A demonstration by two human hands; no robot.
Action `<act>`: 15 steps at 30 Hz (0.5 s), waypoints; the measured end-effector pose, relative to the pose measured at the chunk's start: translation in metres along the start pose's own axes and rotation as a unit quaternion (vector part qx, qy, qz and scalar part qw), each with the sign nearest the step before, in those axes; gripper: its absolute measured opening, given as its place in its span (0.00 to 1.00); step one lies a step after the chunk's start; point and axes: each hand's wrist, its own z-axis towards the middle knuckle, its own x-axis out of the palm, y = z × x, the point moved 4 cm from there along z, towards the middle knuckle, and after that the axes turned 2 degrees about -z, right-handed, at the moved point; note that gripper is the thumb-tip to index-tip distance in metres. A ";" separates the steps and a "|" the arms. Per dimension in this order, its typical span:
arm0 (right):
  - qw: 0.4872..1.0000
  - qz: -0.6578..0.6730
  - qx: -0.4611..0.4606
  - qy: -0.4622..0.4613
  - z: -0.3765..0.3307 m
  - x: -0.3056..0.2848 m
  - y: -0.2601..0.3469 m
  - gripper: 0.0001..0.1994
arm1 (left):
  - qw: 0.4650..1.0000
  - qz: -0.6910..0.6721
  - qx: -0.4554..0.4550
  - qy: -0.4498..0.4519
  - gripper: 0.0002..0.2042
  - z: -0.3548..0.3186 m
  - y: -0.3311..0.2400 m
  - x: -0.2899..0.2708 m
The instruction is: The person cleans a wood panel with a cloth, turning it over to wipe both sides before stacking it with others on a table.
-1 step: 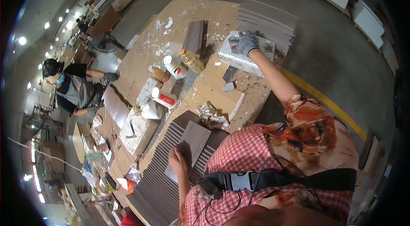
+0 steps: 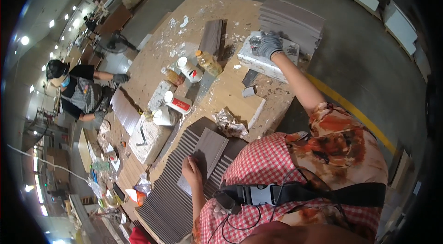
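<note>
My bare left hand (image 2: 191, 170) grips the edge of a flat grey-brown board (image 2: 210, 149), which lies tilted over rows of narrow dark strips (image 2: 170, 193) close to my body. Out at the far right of the table, my right hand (image 2: 270, 44), in a grey glove, is closed over the top of a white, stained block (image 2: 263, 63). Something small and greyish shows at its fingertips, but I cannot make out what it is. Just behind that block rests a stack of grey-brown boards (image 2: 290, 18).
Paper cups (image 2: 177, 102), a bottle of yellowish liquid (image 2: 208, 62) and crumpled foil (image 2: 229, 123) stand or lie mid-table. A second white block (image 2: 150, 140) carries a dark angled tool (image 2: 142, 137). Across the table at left, a masked co-worker (image 2: 85, 89) wears gloves.
</note>
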 end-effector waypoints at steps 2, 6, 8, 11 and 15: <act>0.999 -0.013 -0.031 -0.036 -0.016 -0.025 0.024 0.37 | 1.000 -0.004 -0.010 -0.006 0.20 -0.004 0.009 -0.003; 0.890 0.349 -0.274 0.104 -0.065 -0.009 0.085 0.33 | 0.999 -0.010 -0.031 -0.012 0.20 -0.005 0.010 -0.005; 0.815 0.407 -0.387 0.140 -0.140 0.003 0.124 0.29 | 0.999 -0.034 -0.033 -0.018 0.20 -0.006 0.009 -0.005; 0.780 0.244 -0.562 0.126 -0.229 0.091 0.159 0.24 | 0.997 -0.057 -0.036 -0.024 0.21 -0.004 0.001 -0.007; 0.783 0.156 -0.592 0.110 -0.262 0.135 0.169 0.22 | 0.996 -0.039 -0.083 -0.023 0.21 -0.010 0.007 -0.010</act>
